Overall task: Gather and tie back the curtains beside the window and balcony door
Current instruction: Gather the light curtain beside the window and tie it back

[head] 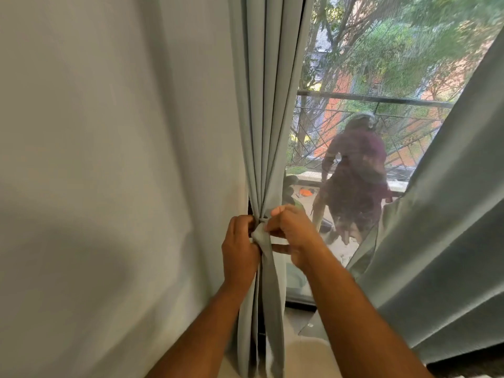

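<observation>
1. Two hands at the knot: left hand (240,249) gripping the gathered left curtain (268,126) at its pinch point, right hand (293,236) pinching the tie-back strip (268,271) just beside it.
2. Gathered already into tight pleats against the left edge of the balcony door (362,132); strip wrapped round, tail hanging loose below.
3. Judged as mid-tie: knot not yet cinched.
4. Left to do: right curtain (447,227), hanging ungathered at the door's right edge.
5. Beyond the glass, a blurred person (357,175) on the balcony.

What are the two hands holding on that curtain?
Both hands grip the tie-back strap at its knot, where it cinches the gathered curtain: left hand on the knot's left side, right hand pinching from the right.
</observation>
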